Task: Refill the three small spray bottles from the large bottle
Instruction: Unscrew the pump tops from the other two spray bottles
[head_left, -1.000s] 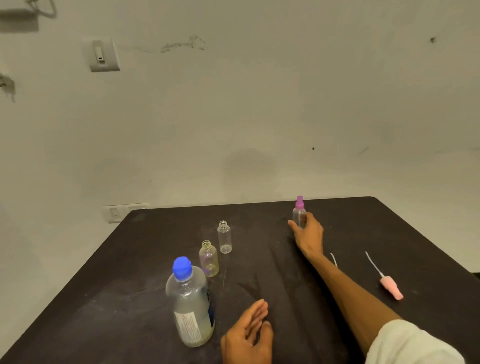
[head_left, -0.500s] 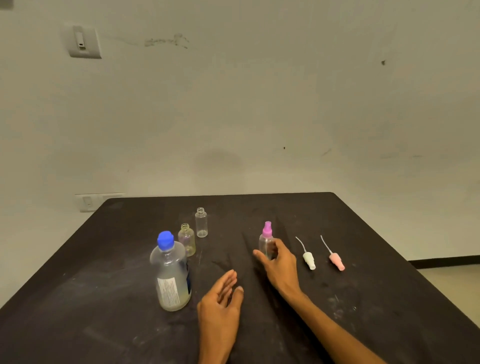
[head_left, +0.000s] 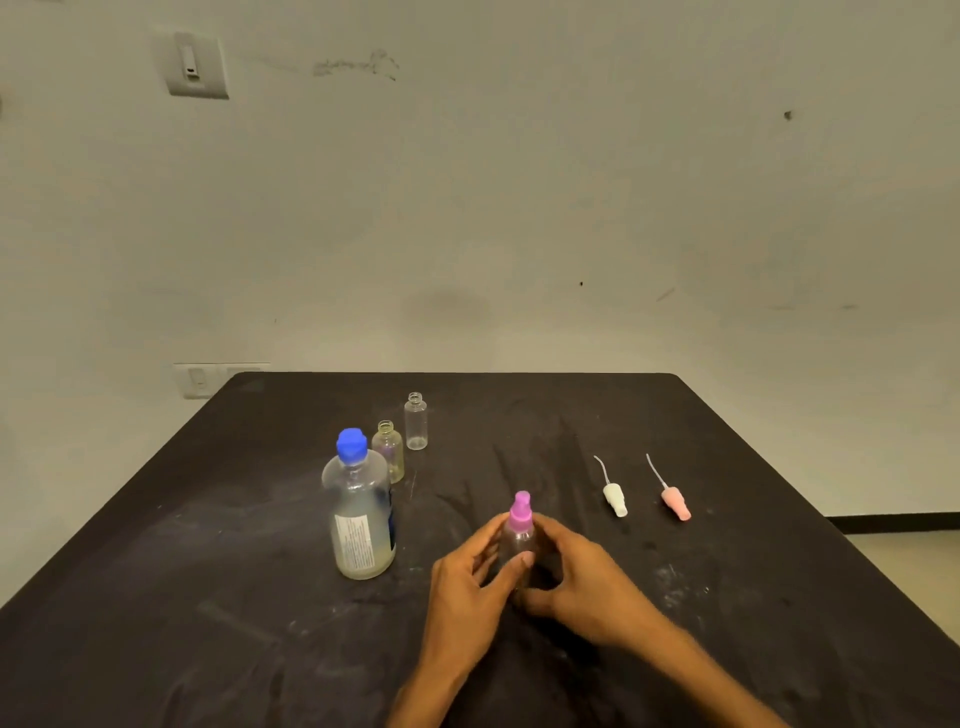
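Observation:
A small clear spray bottle with a purple spray top (head_left: 520, 525) stands near the table's front middle. My left hand (head_left: 470, 592) and my right hand (head_left: 587, 582) both wrap around its body. The large clear bottle with a blue cap (head_left: 358, 514) stands upright just left of my hands, partly filled. Behind it are two small uncapped bottles: a yellowish one (head_left: 389, 451) and a clear one (head_left: 416, 421). A white spray head (head_left: 614, 498) and a pink spray head (head_left: 675, 501), each with a thin tube, lie on the table to the right.
Everything sits on a black table (head_left: 208, 571) pushed against a pale wall. A wall switch (head_left: 195, 65) is high up at the left, and a socket plate (head_left: 200, 380) sits by the table's far left corner. Floor (head_left: 909, 577) shows past the right edge.
My right hand has pulled the purple-topped bottle from the far middle of the table toward the front. My left hand has come up off the table and closed on the bottle too.

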